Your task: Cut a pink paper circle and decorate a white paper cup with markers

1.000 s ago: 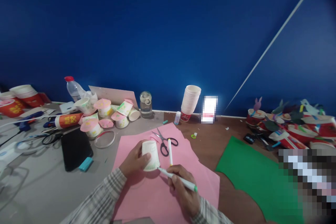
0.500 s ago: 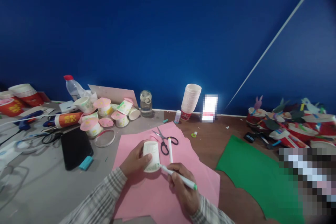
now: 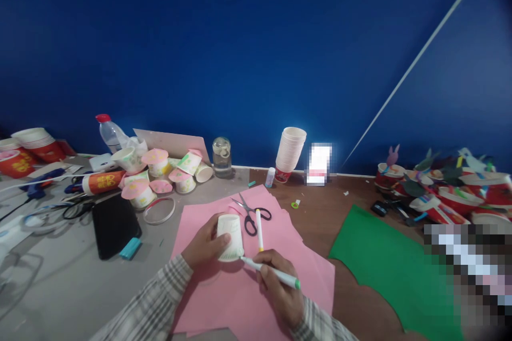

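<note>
My left hand (image 3: 208, 244) is closed around a white paper cup (image 3: 231, 232), thumb across its side. Green strokes show along the cup's lower edge, with faint marks higher up. In my right hand (image 3: 282, 285) is a white marker with a green end (image 3: 276, 273), its tip at the cup's lower right edge. Beneath both hands lie pink paper sheets (image 3: 216, 303). Scissors with black handles (image 3: 250, 224) rest on the pink paper beyond the cup. Beside them lies a second white marker with yellow ends (image 3: 260, 230).
Green paper (image 3: 384, 261) lies to the right. Behind stand a glue stick (image 3: 270, 177), a stack of paper cups (image 3: 290, 152) and a water bottle (image 3: 222, 159). Decorated cups (image 3: 186, 181), a black tablet-like slab (image 3: 116, 226) and cables are left; red cup crafts (image 3: 460, 200) are far right.
The green marker's tip has slid slightly down the cup's lower right edge. More green strokes show near that corner. The cup has stayed in my left hand.
</note>
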The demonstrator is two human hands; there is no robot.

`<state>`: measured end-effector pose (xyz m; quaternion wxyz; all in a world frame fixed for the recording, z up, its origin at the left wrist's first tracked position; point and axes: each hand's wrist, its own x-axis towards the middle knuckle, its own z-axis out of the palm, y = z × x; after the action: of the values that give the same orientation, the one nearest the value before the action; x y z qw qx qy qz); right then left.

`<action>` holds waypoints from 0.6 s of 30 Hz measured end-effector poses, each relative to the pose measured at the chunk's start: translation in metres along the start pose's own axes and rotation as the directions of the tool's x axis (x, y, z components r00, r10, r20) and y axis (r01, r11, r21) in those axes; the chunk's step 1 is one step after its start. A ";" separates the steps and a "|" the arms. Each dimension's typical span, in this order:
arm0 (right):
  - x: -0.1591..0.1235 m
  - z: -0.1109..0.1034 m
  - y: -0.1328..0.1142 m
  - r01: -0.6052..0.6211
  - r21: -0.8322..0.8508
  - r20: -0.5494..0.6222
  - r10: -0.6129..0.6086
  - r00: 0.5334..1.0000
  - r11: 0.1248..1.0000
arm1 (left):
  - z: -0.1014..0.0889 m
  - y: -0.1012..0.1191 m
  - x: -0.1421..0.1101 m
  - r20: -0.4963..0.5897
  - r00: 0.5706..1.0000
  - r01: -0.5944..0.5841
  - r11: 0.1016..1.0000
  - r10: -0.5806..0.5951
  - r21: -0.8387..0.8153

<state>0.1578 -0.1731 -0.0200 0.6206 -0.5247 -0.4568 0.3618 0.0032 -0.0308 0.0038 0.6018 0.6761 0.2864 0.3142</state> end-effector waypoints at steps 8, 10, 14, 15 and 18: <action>-0.001 0.001 -0.006 0.069 -0.066 -0.071 -0.074 0.995 0.995 | -0.001 -0.001 0.001 -0.010 1.000 -0.011 1.000 0.011 0.002; -0.002 -0.001 -0.007 0.088 -0.066 -0.074 -0.092 0.993 0.994 | -0.001 -0.001 0.001 -0.006 1.000 -0.008 1.000 0.008 -0.004; -0.002 -0.002 -0.007 0.083 -0.060 -0.056 -0.087 0.995 0.995 | -0.001 -0.002 0.001 0.000 1.000 -0.001 1.000 0.001 -0.005; -0.002 -0.003 -0.007 0.082 -0.058 -0.058 -0.085 0.995 0.995 | -0.001 -0.002 0.001 -0.006 1.000 0.000 1.000 -0.001 -0.012; -0.002 -0.002 -0.007 0.082 -0.055 -0.086 -0.087 0.993 0.995 | -0.001 -0.003 0.001 -0.042 0.999 -0.006 1.000 0.006 -0.019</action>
<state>0.1592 -0.1768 -0.0137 0.6412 -0.5361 -0.4599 0.2999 0.0030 -0.0297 0.0009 0.6013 0.6644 0.2938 0.3328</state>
